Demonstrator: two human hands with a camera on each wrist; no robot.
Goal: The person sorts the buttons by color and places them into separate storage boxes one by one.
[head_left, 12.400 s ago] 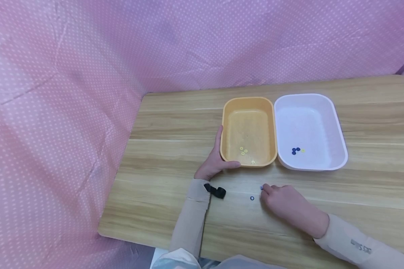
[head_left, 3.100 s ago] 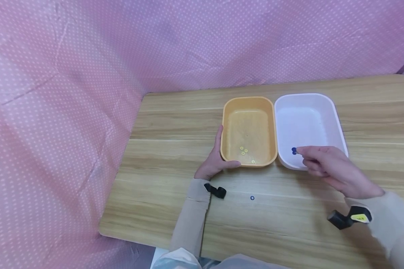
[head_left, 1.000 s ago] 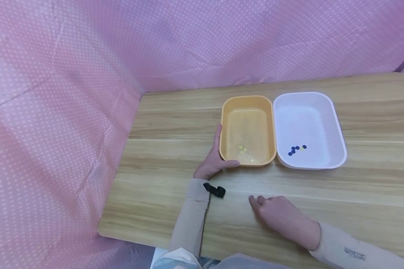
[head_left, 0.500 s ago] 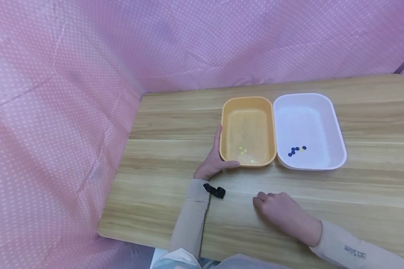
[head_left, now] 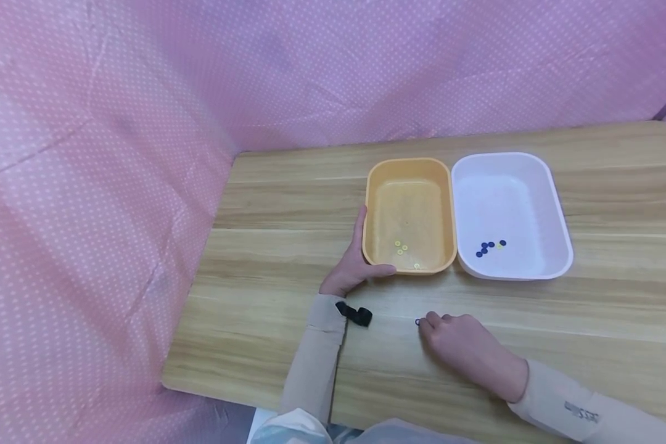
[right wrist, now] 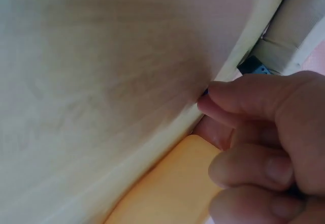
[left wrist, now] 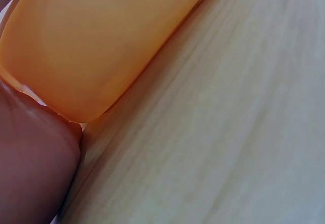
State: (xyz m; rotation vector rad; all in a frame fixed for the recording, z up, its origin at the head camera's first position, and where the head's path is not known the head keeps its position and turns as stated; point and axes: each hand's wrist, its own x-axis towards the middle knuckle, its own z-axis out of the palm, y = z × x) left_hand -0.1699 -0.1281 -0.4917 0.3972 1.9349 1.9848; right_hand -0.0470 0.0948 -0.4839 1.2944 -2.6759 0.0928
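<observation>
My right hand (head_left: 466, 345) is low over the table in front of the bins. Its thumb and index fingertips pinch a small blue ring (head_left: 418, 322), which shows as a dark blue sliver (right wrist: 205, 91) in the right wrist view; the other fingers are curled in. My left hand (head_left: 352, 265) lies against the near left corner of a yellow-orange bin (head_left: 452, 209), straight thumb along the near side and straight fingers along the left wall. Several small yellow rings (head_left: 404, 248) lie inside that bin. Right beside it, a white bin (head_left: 560, 222) holds several blue rings (head_left: 484, 245) and one yellow ring (head_left: 499, 246).
Both bins stand side by side on a wooden table (head_left: 277, 246). A pink dotted curtain (head_left: 311, 74) hangs behind and at the left. A black wrist camera (head_left: 357, 315) sticks out from the left sleeve, near the bin's front.
Since the first frame, more blue rings lie in the white bin. My right hand came back from there to the table, covered the last blue ring and now pinches it. My left hand stayed put.
</observation>
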